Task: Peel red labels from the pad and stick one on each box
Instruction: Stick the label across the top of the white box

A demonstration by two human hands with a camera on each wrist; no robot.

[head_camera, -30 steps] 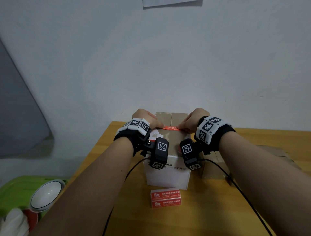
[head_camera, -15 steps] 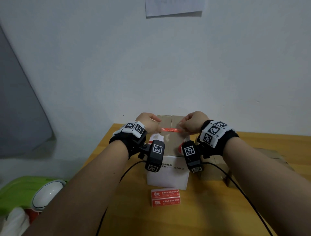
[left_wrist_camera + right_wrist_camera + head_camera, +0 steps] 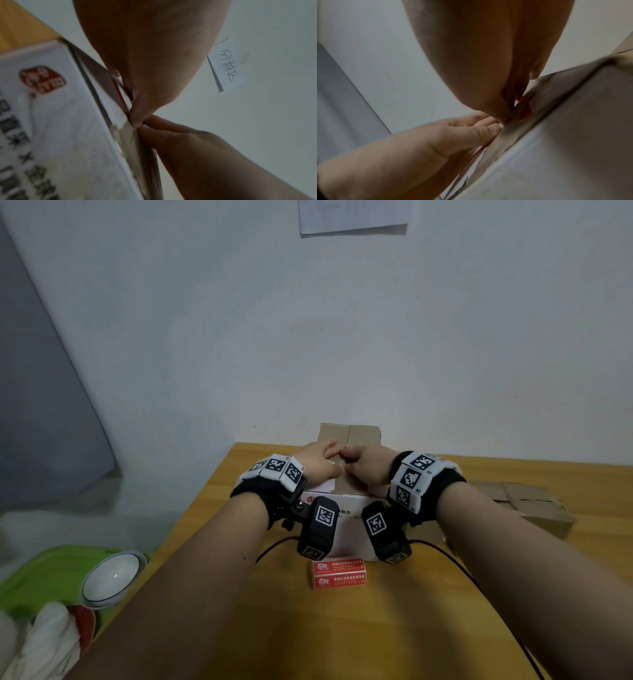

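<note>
A white printed box (image 3: 346, 537) stands on the wooden table (image 3: 376, 628). My left hand (image 3: 322, 458) lies on its top with straight fingers pressing down. My right hand (image 3: 359, 465) presses beside it, fingertips meeting the left ones. The red label is almost hidden under both hands; a red sliver (image 3: 119, 93) shows beneath the left fingers and another red edge (image 3: 525, 112) under the right hand. The red label pad (image 3: 338, 574) lies on the table in front of the box.
A brown carton (image 3: 349, 433) stands behind the white box against the wall. A flat cardboard box (image 3: 524, 503) lies to the right. Off the table's left edge are a green container (image 3: 41, 573) and a white bowl (image 3: 111, 578). A paper note (image 3: 352, 215) hangs on the wall.
Earlier both hands held the red label stretched between them above the box. They have since lowered it onto the box top and come together, pressing on it.
</note>
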